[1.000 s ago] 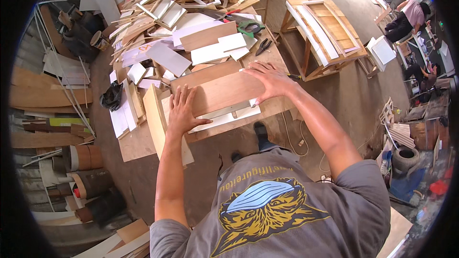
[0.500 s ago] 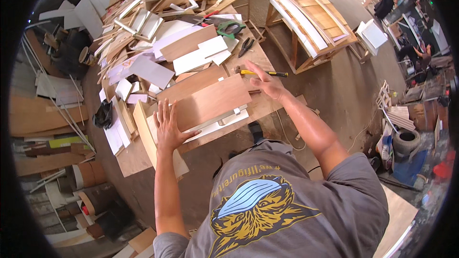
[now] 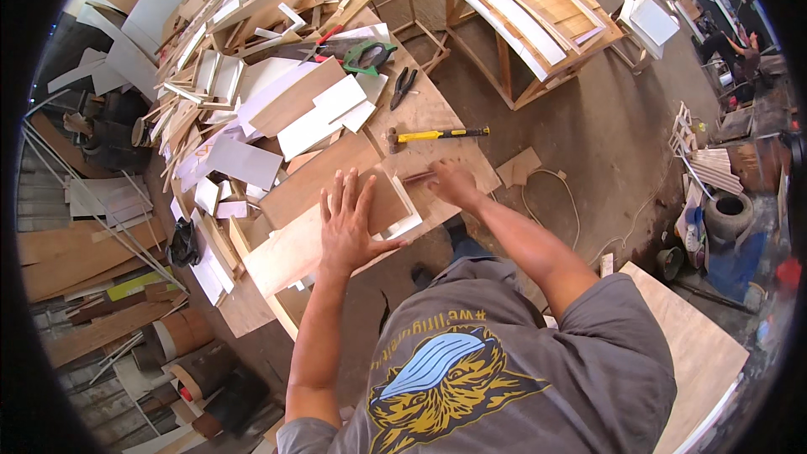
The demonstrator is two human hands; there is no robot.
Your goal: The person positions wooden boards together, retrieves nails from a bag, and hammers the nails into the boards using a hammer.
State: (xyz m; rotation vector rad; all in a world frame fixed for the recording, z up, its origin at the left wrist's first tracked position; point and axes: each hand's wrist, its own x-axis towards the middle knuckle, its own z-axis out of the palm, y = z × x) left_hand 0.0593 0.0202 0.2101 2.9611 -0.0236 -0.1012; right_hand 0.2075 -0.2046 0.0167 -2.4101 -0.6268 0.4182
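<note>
My left hand (image 3: 346, 223) lies flat with fingers spread on a pale plywood board (image 3: 286, 254), which rests over a low box-like wooden assembly. A white-edged end piece (image 3: 403, 206) of the assembly shows to the right of that hand. At the bench's right side, my right hand (image 3: 455, 183) is closed, its fingertips at one end of a thin reddish-brown strip (image 3: 416, 176) lying on the wood. A hammer (image 3: 437, 134) with a yellow and black handle lies just beyond. Its head points left.
Black-handled pliers (image 3: 403, 87) and a green-handled tool (image 3: 368, 56) lie farther back on the bench (image 3: 445, 150). Wood and white board offcuts (image 3: 252, 84) heap up at far left. A wooden frame table (image 3: 538, 21) stands at far right, and a cable (image 3: 575, 202) runs along the floor.
My right hand has come down from above the hammer to the reddish-brown strip, and its fingers have closed. The board has slid left under my left hand, uncovering the assembly's right end.
</note>
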